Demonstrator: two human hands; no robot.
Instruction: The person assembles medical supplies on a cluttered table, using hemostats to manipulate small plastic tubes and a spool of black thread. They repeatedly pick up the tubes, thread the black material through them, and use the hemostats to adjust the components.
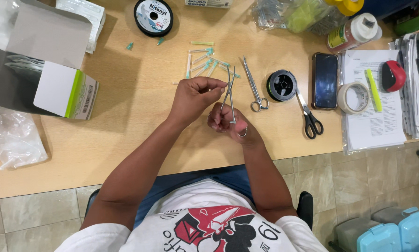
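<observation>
- Right hand (232,125) gripping slim steel clamp forceps (229,95) w/ tips pointing up, fingers thru ring handles.
- Left hand (194,95) pinching sth tiny at forceps tips; too small to tell.
- Both hovering over light wooden table (125,126).
- Second steel forceps (253,86), black-handled scissors (307,116), black round spool (281,85) lying just beside.
- Green-capped needles (204,60) scattered behind hands.

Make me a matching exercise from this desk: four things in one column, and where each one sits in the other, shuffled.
Things:
1. metal forceps
2. black-handled scissors
3. phone
4. roll of tape

Places:
A. on the sheaf of papers
B. held in the right hand
C. beside the black spool
D. between the scissors and the papers

Pairs: 1-B, 2-C, 3-D, 4-A
</observation>
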